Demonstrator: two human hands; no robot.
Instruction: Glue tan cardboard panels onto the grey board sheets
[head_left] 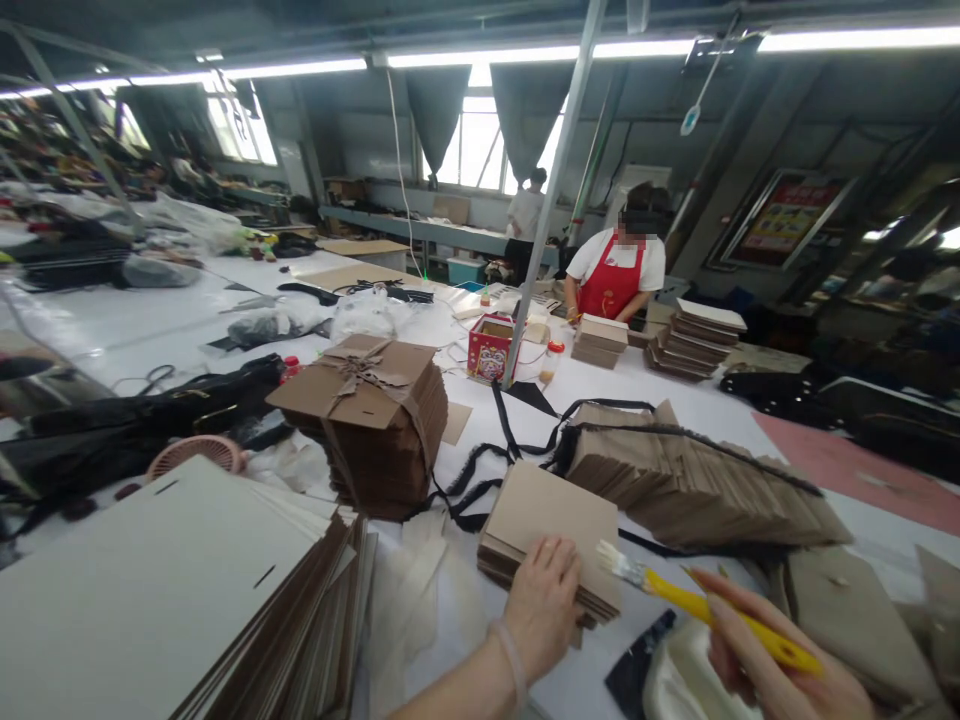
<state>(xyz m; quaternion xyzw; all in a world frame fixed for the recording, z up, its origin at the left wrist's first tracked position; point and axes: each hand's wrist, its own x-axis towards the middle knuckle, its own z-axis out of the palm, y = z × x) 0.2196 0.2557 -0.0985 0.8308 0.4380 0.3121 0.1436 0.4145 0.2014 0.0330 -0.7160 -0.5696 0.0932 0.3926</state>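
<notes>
My left hand (544, 605), with a pale band at the wrist, is on the near edge of a short stack of tan cardboard pieces (555, 505). Its fingers are bent together over the top sheet; the thumb is hidden. In my right hand (765, 650) is a paintbrush (690, 597) with a yellow handle and pale bristles. The bristles point left, at the right edge of the stack; whether they touch it I cannot tell. A white container (697, 675) stands below the brush, partly covered by my right hand.
A tied brown cardboard bundle (397, 440) stands behind left, with large pale sheets (150, 570) nearer me. A long row of tan pieces (697, 475) with black strapping lies right. A metal pole (555, 190) rises mid-table; across sits a person in a red apron (611, 283).
</notes>
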